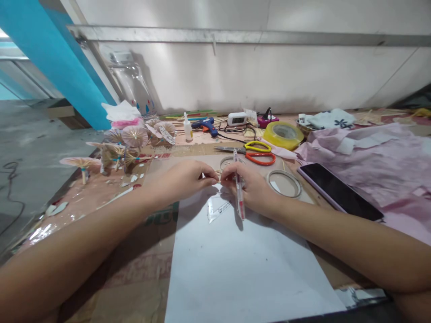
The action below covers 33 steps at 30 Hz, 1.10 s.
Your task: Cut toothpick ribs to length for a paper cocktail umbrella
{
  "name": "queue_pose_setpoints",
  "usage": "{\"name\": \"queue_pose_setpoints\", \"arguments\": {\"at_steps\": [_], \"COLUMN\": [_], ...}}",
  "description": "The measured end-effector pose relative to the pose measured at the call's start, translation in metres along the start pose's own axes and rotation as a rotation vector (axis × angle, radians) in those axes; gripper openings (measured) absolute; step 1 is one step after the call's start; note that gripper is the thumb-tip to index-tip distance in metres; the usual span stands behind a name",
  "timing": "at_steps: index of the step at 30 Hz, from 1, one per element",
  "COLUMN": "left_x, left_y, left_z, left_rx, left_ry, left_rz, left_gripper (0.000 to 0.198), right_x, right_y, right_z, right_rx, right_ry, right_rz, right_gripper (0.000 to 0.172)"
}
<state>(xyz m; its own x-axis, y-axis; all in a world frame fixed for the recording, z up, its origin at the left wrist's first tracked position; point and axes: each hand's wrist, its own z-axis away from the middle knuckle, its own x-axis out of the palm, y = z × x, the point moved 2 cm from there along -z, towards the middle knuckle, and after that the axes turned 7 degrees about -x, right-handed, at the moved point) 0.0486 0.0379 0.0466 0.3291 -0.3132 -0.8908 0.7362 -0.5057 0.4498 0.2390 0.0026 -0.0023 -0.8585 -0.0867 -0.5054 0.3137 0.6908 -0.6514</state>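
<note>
My left hand (186, 179) is closed, with thumb and fingertips pinched around something too small to make out. Its fingertips meet those of my right hand (251, 186) above the top of a white paper sheet (235, 269). A see-through pen (239, 197) with a red part is held upright in my right hand, whose thumb and forefinger are also pinched together. Several thin wooden sticks (218, 172) show just behind the fingertips. Beneath the hands, a transparent set square (218, 207) lies on the paper.
Behind my hands are scissors (259, 152), a blue glue gun (207, 125), a glue bottle (187, 128) and yellow tape (283, 134). Small paper umbrellas (134, 136) stand at the left. A tape ring (299, 188), a phone (340, 190) and pink cloth (373, 157) lie right.
</note>
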Motion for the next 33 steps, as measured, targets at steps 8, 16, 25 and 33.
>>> {"name": "queue_pose_setpoints", "arguments": {"at_steps": [8, 16, 25, 33], "left_x": [0.001, 0.052, 0.061, 0.057], "left_y": [0.012, 0.025, 0.02, 0.025], "left_z": [0.026, 0.076, 0.074, 0.074], "left_rx": [0.043, 0.34, 0.306, 0.286], "left_ry": [0.172, 0.101, 0.056, 0.029], "left_rz": [-0.438, -0.618, -0.707, -0.681], "left_gripper": [0.027, 0.024, 0.052, 0.048], "right_x": [0.005, 0.004, -0.003, 0.0], "right_y": [0.005, 0.001, -0.001, -0.004], "right_z": [-0.002, -0.007, -0.005, -0.006], "right_rx": [0.018, -0.001, 0.139, 0.111], "right_ry": [-0.066, -0.149, 0.006, -0.109], "right_rz": [0.079, 0.2, 0.047, 0.116], "right_gripper": [0.022, 0.006, 0.025, 0.018]}}
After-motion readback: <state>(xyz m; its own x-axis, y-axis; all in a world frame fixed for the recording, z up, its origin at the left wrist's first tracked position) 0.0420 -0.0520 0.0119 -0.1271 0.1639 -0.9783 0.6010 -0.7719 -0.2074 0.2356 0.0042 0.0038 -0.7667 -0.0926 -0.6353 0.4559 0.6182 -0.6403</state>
